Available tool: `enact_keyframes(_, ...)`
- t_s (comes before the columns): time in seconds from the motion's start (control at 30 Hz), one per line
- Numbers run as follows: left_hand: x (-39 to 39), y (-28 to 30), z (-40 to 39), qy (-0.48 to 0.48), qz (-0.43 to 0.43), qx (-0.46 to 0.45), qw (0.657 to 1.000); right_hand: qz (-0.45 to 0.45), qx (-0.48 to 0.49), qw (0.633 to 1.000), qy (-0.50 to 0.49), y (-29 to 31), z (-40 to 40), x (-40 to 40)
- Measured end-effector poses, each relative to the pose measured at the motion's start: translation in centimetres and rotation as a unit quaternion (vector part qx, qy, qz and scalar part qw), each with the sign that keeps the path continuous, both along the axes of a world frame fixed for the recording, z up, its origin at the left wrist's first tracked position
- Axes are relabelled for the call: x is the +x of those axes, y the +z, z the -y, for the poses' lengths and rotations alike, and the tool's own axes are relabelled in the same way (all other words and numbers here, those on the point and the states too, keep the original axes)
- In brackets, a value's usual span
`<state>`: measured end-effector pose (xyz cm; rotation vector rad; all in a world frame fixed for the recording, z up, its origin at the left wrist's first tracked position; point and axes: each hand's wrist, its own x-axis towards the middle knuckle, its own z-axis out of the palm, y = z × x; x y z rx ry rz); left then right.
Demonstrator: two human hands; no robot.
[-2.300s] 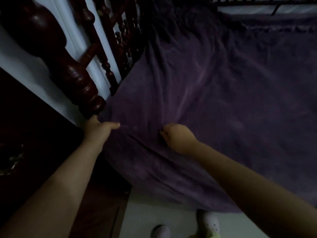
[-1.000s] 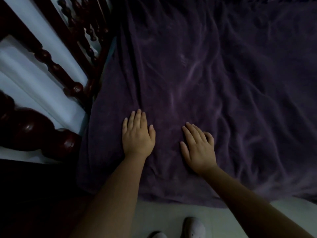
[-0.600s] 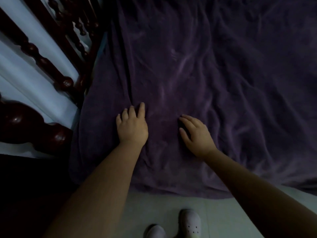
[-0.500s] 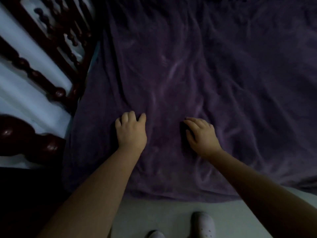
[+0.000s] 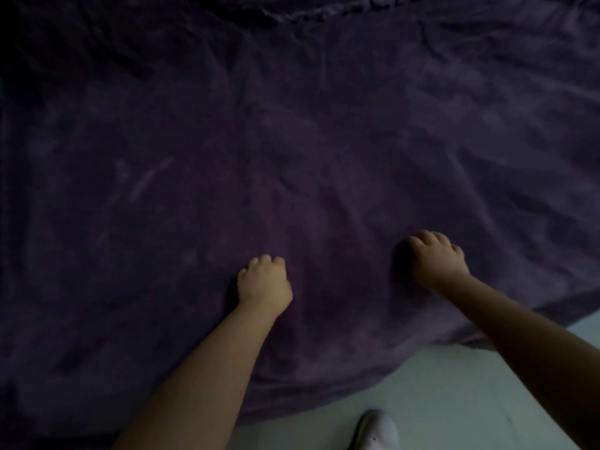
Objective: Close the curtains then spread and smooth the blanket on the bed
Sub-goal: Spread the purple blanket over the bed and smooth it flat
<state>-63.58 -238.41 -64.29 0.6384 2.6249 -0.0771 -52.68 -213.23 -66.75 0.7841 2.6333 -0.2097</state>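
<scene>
Far left of the view, the dark purple blanket (image 5: 201, 164) lies spread over the bed, its plush nap marked by pale streaks and shallow ripples, with its near edge hanging over the side toward the pale floor (image 5: 470, 394). Right of that, the left hand (image 5: 264, 282) rests knuckles-up on the fabric with fingers curled under; the grip looks narrow and seems to pinch a little of the blanket, though whether cloth is really caught between the fingers I cannot tell in this dim light. Further right, the right hand (image 5: 436, 258) sits the same way near the bed's edge, fingers bent down into the pile, apparently bunching the fabric beneath them. Beyond it, long creases run off toward the right side, and a ruffled fold lies along the far top edge. The main risk, as I judge it, is that pulling with both hands bunched will drag the whole blanket toward the person, so more of it slides off the near edge while the far side comes up short. Uneven force between the two hands could also twist the cloth and deepen the right-hand creases instead of flattening them. A white shoe (image 5: 376, 430) stands just below the hanging hem; stepping on that hem could tug it down.
</scene>
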Motion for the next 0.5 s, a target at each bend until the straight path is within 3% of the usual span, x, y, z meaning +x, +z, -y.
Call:
enact_keyframes(0.1,1.2,-0.4,-6.2,-0.031,0.027,-0.008,0.999,0.054,-0.025,0.998,-0.013,-0.3,-5.8,3.0)
enact_keyframes(0.3,3.0,-0.7,-20.8,-0.093,0.078,-0.019,0.992,0.044,-0.009,0.999,0.005,0.3,-17.0,6.4)
enact_keyframes(0.5,2.9,-0.9,-29.1,-0.141,0.084,-0.016,0.986,0.084,-0.01,0.996,-0.02,0.4,-24.8,7.8)
